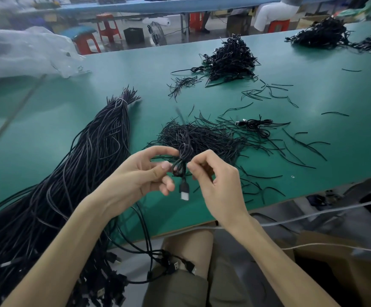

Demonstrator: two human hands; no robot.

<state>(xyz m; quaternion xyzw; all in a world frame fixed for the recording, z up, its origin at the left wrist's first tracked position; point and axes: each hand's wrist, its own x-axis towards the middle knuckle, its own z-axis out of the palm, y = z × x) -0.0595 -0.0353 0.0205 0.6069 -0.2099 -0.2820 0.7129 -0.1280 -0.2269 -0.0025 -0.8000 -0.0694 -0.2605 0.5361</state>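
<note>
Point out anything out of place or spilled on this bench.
Loose black ties lie strewn over the green table, away from their pile. Also, cables from the big bundle spill over the near edge onto the person's lap.

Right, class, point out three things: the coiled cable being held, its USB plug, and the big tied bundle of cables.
coiled cable [181, 161]: head view, on the wound strands between the fingertips.
USB plug [184, 189]: head view, on its black body.
tied bundle of cables [107, 134]: head view, mid-bundle, below the tie.

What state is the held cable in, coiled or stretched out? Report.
Coiled: left hand and right hand pinch the cable gathered in loops, USB plug dangling.
</note>
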